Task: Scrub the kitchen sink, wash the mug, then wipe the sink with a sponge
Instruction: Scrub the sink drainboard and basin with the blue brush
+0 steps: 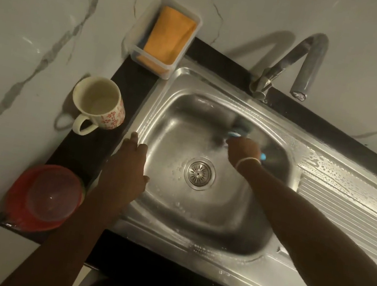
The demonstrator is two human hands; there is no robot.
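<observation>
A steel sink [194, 225] fills the middle of the view, its drain [199, 173] in the basin floor. My right hand [244, 151] is inside the basin at the far wall, closed around a blue-handled scrub brush [234, 132] whose blurred head presses the steel. My left hand [127, 170] rests flat on the sink's left rim, fingers spread, holding nothing. A cream mug [98, 104] with red flower prints stands on the black counter to the left. An orange sponge [170, 38] lies in a clear plastic box [135, 38] at the back left corner.
A curved metal tap [304, 62] rises behind the sink. Soap suds cover the ribbed draining board [346, 197] on the right. A red bowl with a clear lid [45, 197] sits on the counter at front left. Marble-patterned walls enclose the corner.
</observation>
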